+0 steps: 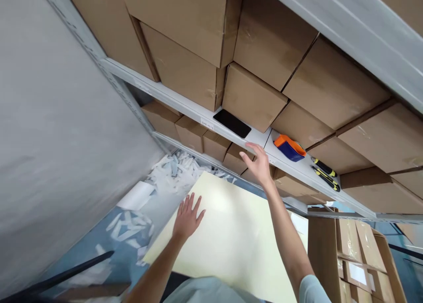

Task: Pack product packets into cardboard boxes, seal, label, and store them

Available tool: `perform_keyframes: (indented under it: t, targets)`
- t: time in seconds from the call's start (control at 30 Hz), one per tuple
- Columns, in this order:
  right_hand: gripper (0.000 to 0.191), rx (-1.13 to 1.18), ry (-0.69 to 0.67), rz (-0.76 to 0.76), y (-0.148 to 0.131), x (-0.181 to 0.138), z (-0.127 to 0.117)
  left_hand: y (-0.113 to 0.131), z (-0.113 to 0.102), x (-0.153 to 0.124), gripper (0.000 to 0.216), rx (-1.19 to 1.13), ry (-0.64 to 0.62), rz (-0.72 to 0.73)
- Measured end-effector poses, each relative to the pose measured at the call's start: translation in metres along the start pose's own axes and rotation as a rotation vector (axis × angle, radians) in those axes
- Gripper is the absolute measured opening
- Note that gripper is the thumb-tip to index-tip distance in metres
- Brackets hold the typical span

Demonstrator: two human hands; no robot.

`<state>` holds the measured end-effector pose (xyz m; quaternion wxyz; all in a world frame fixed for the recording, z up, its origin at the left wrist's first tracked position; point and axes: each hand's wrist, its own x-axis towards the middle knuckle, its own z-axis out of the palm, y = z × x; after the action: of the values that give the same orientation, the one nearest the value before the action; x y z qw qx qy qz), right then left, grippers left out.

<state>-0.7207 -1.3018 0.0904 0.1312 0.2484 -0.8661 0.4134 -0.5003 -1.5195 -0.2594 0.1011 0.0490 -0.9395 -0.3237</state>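
Observation:
My left hand (189, 217) rests with spread fingers over the left part of a large pale yellow board (231, 223) in front of me. Reaching up to the edge of the white shelf (198, 109), my right hand (258, 162) has its thumb and fingers apart and holds nothing. Just beyond its fingertips lies a black smartphone (232, 123). To the right of that hand, an orange and dark blue object (290, 148) sits on the shelf. Past it are two black and yellow utility knives, the nearer knife (326, 179) and the farther knife (324, 166).
Cardboard boxes (254, 96) fill the shelf behind the tools, and smaller boxes (216, 145) stand on the level below. White paper scraps (175, 171) litter the blue floor by the grey wall (76, 131). An open carton (322, 250) with packed boxes stands at right.

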Motion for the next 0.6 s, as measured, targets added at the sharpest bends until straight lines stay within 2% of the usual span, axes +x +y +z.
perform_keyframes:
  t: [0.1,0.23,0.37,0.6]
  targets:
    - [0.048,-0.170,-0.018,-0.090,0.012,0.056,0.010,-0.011,0.010,-0.008,0.066,0.094,0.042,0.061]
    - [0.069,-0.314,-0.033,-0.056,0.031,0.101,0.036,-0.012,0.011,-0.009,0.072,0.077,0.070,0.062]
    - [0.077,-0.372,-0.025,-0.040,0.034,0.108,0.054,-0.004,0.005,-0.006,0.080,0.074,0.091,0.065]
    - [0.075,-0.394,-0.029,-0.078,0.026,0.100,0.055,0.002,-0.003,-0.002,0.089,0.082,0.110,0.074]
